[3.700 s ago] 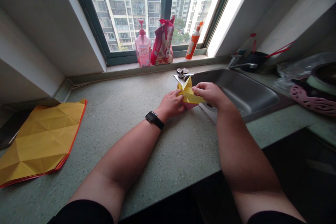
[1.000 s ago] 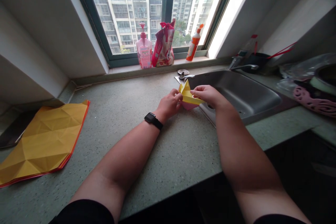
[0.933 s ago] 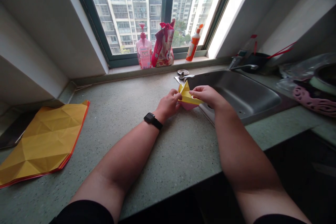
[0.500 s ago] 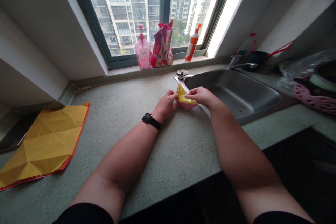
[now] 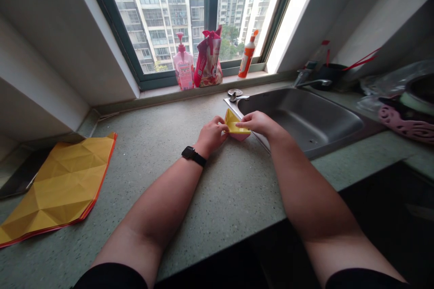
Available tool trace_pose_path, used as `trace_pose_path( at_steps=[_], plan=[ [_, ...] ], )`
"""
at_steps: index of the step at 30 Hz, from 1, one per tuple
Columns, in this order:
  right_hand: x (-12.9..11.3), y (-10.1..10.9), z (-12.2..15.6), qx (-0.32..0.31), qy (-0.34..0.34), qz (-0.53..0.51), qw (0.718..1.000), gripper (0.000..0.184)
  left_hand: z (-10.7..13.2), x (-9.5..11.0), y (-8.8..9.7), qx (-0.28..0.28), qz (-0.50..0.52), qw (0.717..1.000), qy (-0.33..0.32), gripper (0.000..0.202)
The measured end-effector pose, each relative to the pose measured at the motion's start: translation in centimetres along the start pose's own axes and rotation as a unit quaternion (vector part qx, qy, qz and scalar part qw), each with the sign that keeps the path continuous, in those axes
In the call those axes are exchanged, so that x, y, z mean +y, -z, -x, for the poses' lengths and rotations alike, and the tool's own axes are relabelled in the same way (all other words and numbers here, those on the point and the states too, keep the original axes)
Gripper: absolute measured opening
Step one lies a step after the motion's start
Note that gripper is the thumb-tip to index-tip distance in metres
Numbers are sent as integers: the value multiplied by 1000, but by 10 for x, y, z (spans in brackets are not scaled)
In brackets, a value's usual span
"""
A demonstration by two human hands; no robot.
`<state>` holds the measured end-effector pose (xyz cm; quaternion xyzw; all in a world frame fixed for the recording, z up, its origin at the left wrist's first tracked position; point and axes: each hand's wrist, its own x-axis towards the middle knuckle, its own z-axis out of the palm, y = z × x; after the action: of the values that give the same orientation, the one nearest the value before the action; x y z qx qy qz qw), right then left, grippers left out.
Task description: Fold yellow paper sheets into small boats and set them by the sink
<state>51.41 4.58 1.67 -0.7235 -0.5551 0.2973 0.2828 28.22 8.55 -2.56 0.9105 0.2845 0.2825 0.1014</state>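
Between my two hands is a small folded paper box [image 5: 233, 122], yellow inside and pinkish outside, with one pointed flap standing up at the back. It is at the left edge of the sink. My left hand [image 5: 212, 134], with a black watch on the wrist, pinches the box's left side between thumb and fingers. From the right, my right hand [image 5: 259, 123] has its fingers closed at the box's right rim, the fingertips reaching into it. The underside of the box is partly hidden.
A stack of creased yellow paper sheets [image 5: 68, 180] with red edges lies at the left of the counter [image 5: 162, 144]. The steel sink [image 5: 305, 117] is on the right. A pink pump bottle [image 5: 184, 67], a red bag [image 5: 209, 61] and an orange bottle [image 5: 247, 58] stand on the windowsill.
The paper box looks wider open, more of its yellow inside showing. Both hands have stayed on it, with the fingers shifted slightly left.
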Motion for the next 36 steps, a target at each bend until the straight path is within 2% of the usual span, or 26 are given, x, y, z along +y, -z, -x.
trace_pose_path(
  at_steps=[6,8,10,12,13,17,20,30,36],
  plan=[
    [-3,-1,3,10,9,25,1000,28,0,-3,1,0,-6,1000,10,16],
    [-1,3,3,42,22,-3,999,25,0,-5,0,-16,-15,1000,10,14],
    [1,6,3,99,35,-43,994,24,0,-6,-1,-28,-20,999,12,13],
    [3,8,3,144,26,-67,987,27,0,-7,-2,-33,-25,999,16,14],
    [4,8,2,147,12,-72,986,29,-1,-7,-3,-35,-27,999,17,15],
    [5,0,-1,87,-50,-83,992,24,-1,-8,-3,-37,-28,999,19,17],
    [6,-5,-3,71,-84,-107,988,21,-1,-7,-2,-45,-27,998,18,17],
    [11,1,-5,82,-136,-152,975,31,-2,-3,-4,-61,-59,996,23,23],
    [12,13,-3,106,-138,-177,969,25,-4,-2,-5,-55,-51,997,10,29]
  ],
)
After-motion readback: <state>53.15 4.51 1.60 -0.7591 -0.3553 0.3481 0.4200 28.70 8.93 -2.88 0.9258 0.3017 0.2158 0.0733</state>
